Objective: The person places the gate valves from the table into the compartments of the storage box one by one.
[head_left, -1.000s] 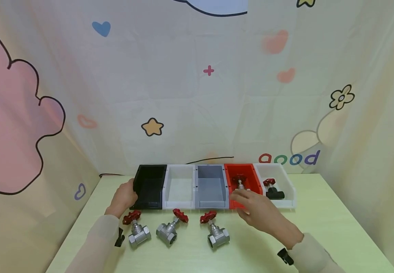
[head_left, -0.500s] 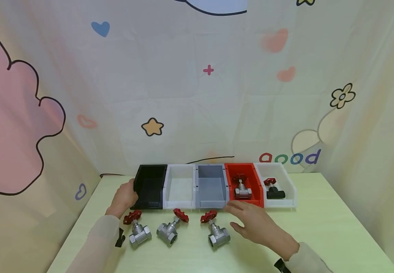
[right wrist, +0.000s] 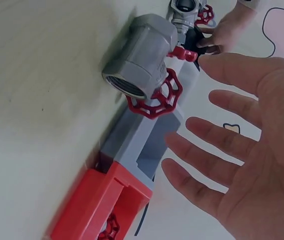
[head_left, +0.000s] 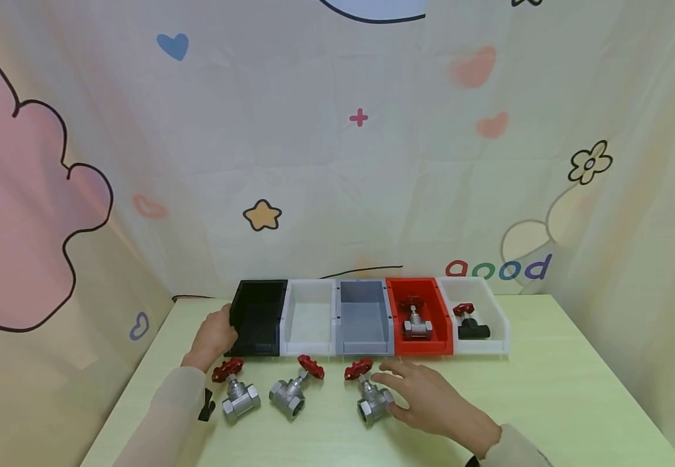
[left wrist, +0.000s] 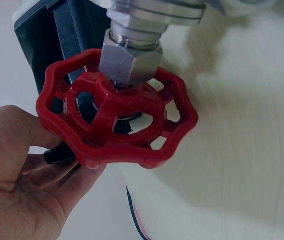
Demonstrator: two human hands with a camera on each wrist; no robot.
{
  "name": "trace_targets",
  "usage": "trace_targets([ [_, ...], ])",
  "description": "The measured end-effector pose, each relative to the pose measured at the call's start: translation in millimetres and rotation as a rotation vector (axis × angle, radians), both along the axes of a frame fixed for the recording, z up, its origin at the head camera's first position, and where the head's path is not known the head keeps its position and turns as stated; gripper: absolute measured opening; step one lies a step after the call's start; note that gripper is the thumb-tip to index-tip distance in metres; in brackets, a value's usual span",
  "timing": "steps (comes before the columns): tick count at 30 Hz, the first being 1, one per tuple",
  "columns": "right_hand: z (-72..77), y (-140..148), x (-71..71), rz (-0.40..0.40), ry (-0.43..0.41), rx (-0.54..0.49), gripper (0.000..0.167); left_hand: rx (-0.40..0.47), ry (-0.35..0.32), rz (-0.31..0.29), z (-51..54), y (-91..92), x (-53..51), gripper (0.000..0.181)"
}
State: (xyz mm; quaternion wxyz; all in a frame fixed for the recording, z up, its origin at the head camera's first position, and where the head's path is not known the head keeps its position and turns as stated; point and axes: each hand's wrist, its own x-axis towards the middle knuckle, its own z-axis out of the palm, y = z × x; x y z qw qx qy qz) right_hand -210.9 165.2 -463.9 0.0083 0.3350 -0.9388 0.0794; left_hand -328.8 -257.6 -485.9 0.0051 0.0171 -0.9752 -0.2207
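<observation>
The left hand grips the outer side of the black bin; in the left wrist view its fingers curl at the dark bin, behind a valve's red handwheel. Spread and holding nothing, the right hand hovers beside the rightmost loose valve, fingertips close to its metal body; whether they touch is unclear. That valve's grey body shows in the right wrist view, across from the open palm. Two more metal valves with red handwheels lie on the table, one left and one central.
Joined to the black bin are a white bin, a grey bin, a red bin holding a metal valve, and another white bin with a black-bodied valve. A patterned curtain stands behind.
The right hand has moved from over the red bin's front, down and left to the rightmost loose valve. The left hand stays on the black bin.
</observation>
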Motion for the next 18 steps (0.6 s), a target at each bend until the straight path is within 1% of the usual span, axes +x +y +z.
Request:
trace_targets([
  [4, -2.5, -4.3, 2.0, -0.021, -0.061, 0.015, 0.050, 0.001, -0.007, 0.004, 0.4, 0.8, 0.2, 0.060],
  [7, -4.0, -6.2, 3.6, -0.027, -0.082, 0.027, 0.051, 0.003, -0.012, 0.007, 0.4, 1.6, 0.2, 0.060],
  [15, -8.4, -9.0, 5.3, -0.021, -0.117, 0.036, 0.053, 0.005, -0.008, 0.004, -0.7, 1.5, -0.3, 0.059],
  [18, -9.2, -10.1, 4.2, -0.005, -0.102, 0.038, 0.054, 0.004, -0.003, 0.002, -0.3, 0.7, -0.3, 0.059],
])
